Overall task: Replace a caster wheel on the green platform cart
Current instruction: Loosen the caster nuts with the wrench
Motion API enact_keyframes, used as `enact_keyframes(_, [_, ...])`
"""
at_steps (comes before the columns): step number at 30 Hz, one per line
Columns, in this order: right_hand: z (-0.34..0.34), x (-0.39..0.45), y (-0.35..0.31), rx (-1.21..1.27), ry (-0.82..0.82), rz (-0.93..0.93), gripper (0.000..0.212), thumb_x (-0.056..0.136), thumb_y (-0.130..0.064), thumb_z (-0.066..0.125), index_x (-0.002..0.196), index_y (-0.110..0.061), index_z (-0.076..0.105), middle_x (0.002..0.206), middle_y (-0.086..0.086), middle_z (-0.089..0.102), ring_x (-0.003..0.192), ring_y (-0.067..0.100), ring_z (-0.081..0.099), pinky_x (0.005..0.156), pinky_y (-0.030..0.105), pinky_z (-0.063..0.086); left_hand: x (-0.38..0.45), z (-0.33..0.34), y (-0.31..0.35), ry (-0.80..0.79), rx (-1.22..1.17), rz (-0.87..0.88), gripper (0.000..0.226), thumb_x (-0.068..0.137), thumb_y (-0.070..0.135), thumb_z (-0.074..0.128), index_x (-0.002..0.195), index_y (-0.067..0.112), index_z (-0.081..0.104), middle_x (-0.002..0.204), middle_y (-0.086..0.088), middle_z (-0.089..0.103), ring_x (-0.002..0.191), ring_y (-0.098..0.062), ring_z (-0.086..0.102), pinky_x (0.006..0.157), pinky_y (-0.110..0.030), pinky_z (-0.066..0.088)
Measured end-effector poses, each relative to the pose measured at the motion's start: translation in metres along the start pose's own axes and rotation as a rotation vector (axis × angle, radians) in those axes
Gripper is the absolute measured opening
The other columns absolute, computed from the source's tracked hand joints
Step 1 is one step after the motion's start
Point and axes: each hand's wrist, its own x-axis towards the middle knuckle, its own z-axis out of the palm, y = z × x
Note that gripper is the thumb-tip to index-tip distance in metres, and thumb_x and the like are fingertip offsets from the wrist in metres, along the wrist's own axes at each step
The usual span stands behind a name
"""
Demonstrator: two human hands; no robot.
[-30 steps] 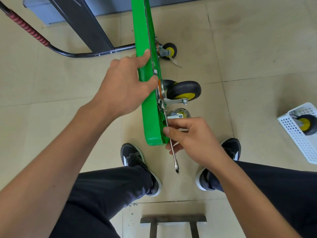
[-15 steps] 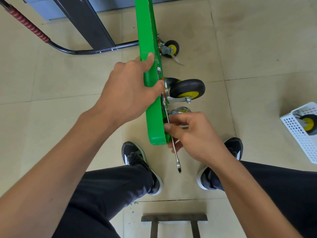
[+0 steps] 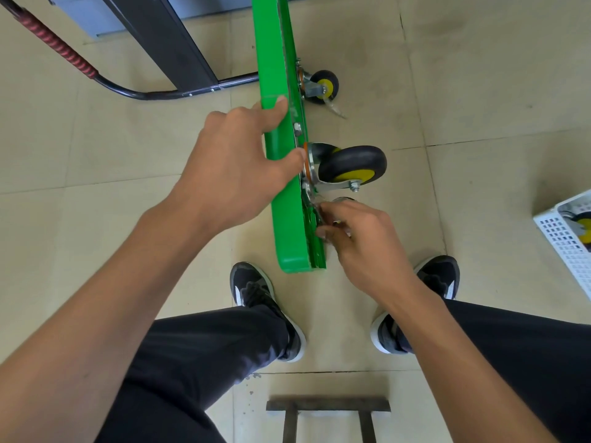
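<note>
The green platform cart (image 3: 289, 225) stands on its edge on the floor, underside facing right. My left hand (image 3: 236, 167) grips its upper rim, thumb by the mounting plate of a black and yellow caster wheel (image 3: 353, 167). A smaller caster (image 3: 323, 86) sits farther along the deck. My right hand (image 3: 361, 244) is curled just below the near caster's plate and pinches a metal wrench (image 3: 315, 212). Only a short bit of the wrench shows at the fingertips.
A white perforated basket (image 3: 566, 247) at the right edge holds another yellow-hubbed wheel (image 3: 585, 225). The cart's black handle with a red grip (image 3: 64, 52) lies at the upper left beside a dark post (image 3: 179, 46). A metal frame (image 3: 327, 406) is behind my shoes.
The wrench's long handle, which stuck out below my right hand, has swung up out of sight under the hand. My right hand has shifted closer to the caster plate. My left hand keeps its hold.
</note>
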Motion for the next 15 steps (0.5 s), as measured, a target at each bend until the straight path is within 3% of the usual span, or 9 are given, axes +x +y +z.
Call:
enact_keyframes(4, [-0.024,-0.011,-0.006,0.263,-0.037,0.192,0.012,0.094,-0.01,0.066,0.097,-0.019,0.074,0.088,0.001,0.071,0.072,0.021,0.068,0.064,0.03,0.056,0.0,0.0,0.003,0.0,-0.005,-0.008,0.066,0.091,0.04,0.066,0.15,0.022,0.043,0.146,-0.001,0.053,0.122,-0.021,0.06,0.108,-0.035,0.046])
enact_keyframes(7, [-0.036,-0.018,-0.014,0.458,-0.124,0.314,0.017,0.094,-0.01,0.068,0.092,-0.026,0.074,0.081,-0.002,0.07,0.065,0.025,0.072,0.061,0.043,0.061,0.0,-0.001,0.002,0.0,-0.009,-0.002,0.067,0.091,0.041,0.066,0.151,0.022,0.042,0.146,-0.002,0.053,0.125,-0.023,0.058,0.11,-0.038,0.045])
enact_keyframes(9, [-0.038,-0.018,-0.019,0.516,-0.167,0.346,0.011,0.094,-0.011,0.068,0.097,-0.018,0.075,0.083,0.003,0.07,0.064,0.028,0.073,0.062,0.048,0.062,0.001,0.0,0.002,-0.001,0.0,0.003,0.066,0.091,0.041,0.065,0.151,0.021,0.042,0.146,-0.003,0.054,0.128,-0.025,0.055,0.11,-0.041,0.045])
enact_keyframes(15, [-0.035,-0.015,-0.036,0.631,-0.277,0.391,0.014,0.095,-0.007,0.066,0.105,-0.004,0.074,0.093,0.018,0.073,0.064,0.028,0.071,0.06,0.044,0.063,0.001,0.001,0.0,-0.005,-0.004,-0.007,0.071,0.086,0.048,0.062,0.15,0.023,0.042,0.145,-0.001,0.055,0.129,-0.028,0.054,0.109,-0.046,0.045])
